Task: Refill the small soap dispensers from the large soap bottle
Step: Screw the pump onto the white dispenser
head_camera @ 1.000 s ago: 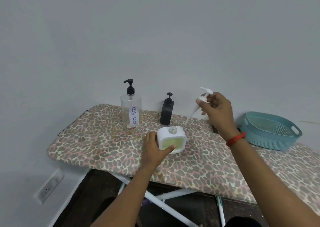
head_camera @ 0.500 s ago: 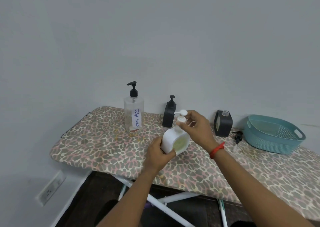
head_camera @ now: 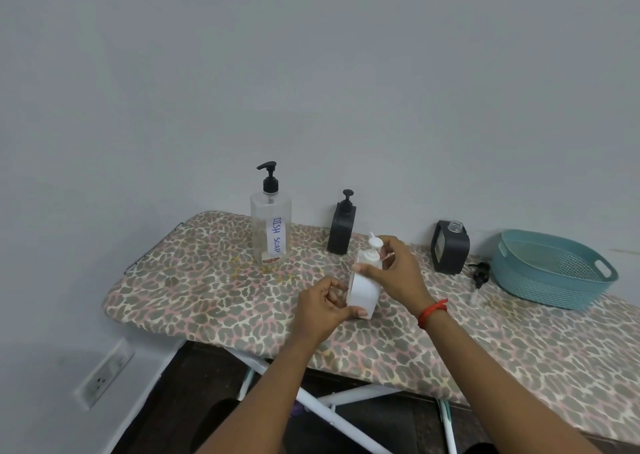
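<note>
white dispenser [head_camera: 363, 289] is held over the board [head_camera: 207, 280], long axis near upright, pump [head_camera: 374, 245] toward twelve o'clock. base is gripped by the left hand [head_camera: 320, 309], pump pinched by the right hand [head_camera: 398, 275]. one clear bottle [head_camera: 270, 228] at ten o'clock; two black dispensers [head_camera: 341, 230] [head_camera: 450, 251] beyond.

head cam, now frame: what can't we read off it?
- white dispenser fill level: head view, it is turned edge-on, and the left hand and right hand cover its sides.
- white pump seated or not: the right hand hides the neck.
- loose black pump beside the teal basket: too small, tube faint.
- open black dispenser window level: too small.
</note>
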Tool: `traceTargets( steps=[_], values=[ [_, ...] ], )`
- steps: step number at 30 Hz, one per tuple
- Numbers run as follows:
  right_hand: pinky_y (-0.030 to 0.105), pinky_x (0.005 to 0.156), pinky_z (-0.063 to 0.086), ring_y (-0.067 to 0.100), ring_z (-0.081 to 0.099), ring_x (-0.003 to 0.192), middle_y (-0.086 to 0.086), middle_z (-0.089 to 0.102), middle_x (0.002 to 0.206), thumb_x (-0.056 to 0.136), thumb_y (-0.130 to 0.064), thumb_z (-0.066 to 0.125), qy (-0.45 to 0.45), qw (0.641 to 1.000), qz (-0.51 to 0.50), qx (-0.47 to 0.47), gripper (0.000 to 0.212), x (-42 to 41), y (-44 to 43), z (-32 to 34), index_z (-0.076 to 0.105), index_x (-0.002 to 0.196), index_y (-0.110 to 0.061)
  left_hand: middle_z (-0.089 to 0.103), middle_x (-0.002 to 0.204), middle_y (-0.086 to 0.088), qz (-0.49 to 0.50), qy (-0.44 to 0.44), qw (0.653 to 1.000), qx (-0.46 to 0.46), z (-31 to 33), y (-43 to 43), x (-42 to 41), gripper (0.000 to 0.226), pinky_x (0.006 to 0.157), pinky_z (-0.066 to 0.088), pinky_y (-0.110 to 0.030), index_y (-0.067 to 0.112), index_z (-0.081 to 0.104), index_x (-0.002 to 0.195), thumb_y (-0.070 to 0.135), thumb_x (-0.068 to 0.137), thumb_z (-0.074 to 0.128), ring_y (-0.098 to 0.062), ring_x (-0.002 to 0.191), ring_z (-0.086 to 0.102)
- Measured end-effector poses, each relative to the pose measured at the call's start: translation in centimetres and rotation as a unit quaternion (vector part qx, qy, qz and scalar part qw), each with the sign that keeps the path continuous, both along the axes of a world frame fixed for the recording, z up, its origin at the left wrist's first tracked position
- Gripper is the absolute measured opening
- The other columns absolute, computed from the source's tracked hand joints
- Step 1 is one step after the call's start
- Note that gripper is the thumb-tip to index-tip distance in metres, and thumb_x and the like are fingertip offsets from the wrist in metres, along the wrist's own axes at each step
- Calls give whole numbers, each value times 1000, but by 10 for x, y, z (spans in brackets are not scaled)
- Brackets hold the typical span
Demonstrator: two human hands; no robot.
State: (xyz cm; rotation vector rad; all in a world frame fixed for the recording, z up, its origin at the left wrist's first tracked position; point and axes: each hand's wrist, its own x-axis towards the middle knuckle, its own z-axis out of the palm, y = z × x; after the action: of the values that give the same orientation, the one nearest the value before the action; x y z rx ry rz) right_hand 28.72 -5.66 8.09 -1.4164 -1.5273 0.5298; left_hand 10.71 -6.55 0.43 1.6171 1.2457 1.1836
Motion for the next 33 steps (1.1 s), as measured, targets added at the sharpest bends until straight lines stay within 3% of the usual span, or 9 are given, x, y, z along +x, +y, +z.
traceTargets(
  steps=[4, 8, 10, 12, 15, 19, 24, 28, 33],
  values=[
    [17, 73, 52, 12, 56, 74, -10, 69, 106, 85, -24, 81, 51, 998, 46, -12, 42, 14, -5, 6, 68, 125, -26, 69, 78, 5, -9, 4, 1000, -10, 1, 1, 0, 75, 70, 60, -31, 25, 63, 115, 43, 53, 101, -8, 70, 67],
    [29, 87, 57, 21, 68, 92, -11, 74, 110, 90, -9, 74, 61, 993, 100, -24, 36, 17, -10, 12, 71, 123, -22, 52, 143, 7, -84, 41, 993, -75, 6, 16, -1, 120, 104, 53, -41, 26, 37, 151, 41, 51, 101, -15, 127, 55],
    [29, 87, 58, 19, 69, 94, -9, 75, 109, 89, -5, 75, 70, 992, 105, -27, 36, 17, -10, 15, 71, 118, -26, 34, 159, 8, -126, 59, 984, -114, 10, 27, 1, 142, 113, 46, -45, 28, 17, 160, 42, 47, 101, -18, 142, 42],
    [31, 85, 58, 15, 67, 85, -5, 74, 103, 85, -5, 79, 88, 991, 100, -33, 39, 17, -8, 15, 70, 114, -29, 34, 157, 13, -165, 82, 974, -135, 13, 36, 4, 147, 108, 51, -45, 38, 11, 161, 40, 45, 102, -19, 140, 46],
    [22, 73, 53, 7, 58, 75, 0, 66, 93, 78, -14, 87, 89, 994, 53, -30, 45, 11, -4, 11, 65, 115, -26, 56, 140, 13, -188, 115, 969, -111, 12, 39, 13, 136, 99, 57, -44, 41, 24, 156, 39, 44, 100, -12, 123, 59],
    [14, 60, 43, 8, 49, 68, -5, 57, 82, 66, -33, 95, 81, 996, -45, -2, 58, -7, 0, -2, 59, 110, -21, 61, 126, 20, -117, 121, 985, -40, 5, 29, 23, 115, 95, 57, -41, 43, 40, 140, 56, 41, 96, -4, 112, 62],
    [22, 73, 53, 7, 55, 69, -3, 70, 114, 78, -15, 86, 184, 980, 62, -47, 50, 7, -1, 6, 64, 122, -20, 60, 128, 21, -84, 128, 988, -11, 1, 27, 25, 116, 92, 58, -41, 46, 38, 141, 64, 41, 94, -4, 113, 62],
    [30, 88, 55, 17, 59, 83, 4, 77, 106, 80, 0, 81, 195, 966, 140, -96, 55, 24, -4, 15, 60, 129, -16, 60, 129, 22, -80, 123, 989, -4, -1, 27, 24, 116, 94, 58, -41, 48, 38, 140, 65, 41, 95, -3, 114, 62],
    [14, 62, 46, 4, 52, 67, -5, 56, 79, 66, -24, 95, 95, 994, -51, -20, 69, -12, -4, 9, 54, 122, -23, 57, 131, 17, -57, 151, 987, 13, 3, 22, 27, 118, 95, 55, -39, 35, 39, 141, 66, 40, 92, -7, 117, 59]
  ],
)
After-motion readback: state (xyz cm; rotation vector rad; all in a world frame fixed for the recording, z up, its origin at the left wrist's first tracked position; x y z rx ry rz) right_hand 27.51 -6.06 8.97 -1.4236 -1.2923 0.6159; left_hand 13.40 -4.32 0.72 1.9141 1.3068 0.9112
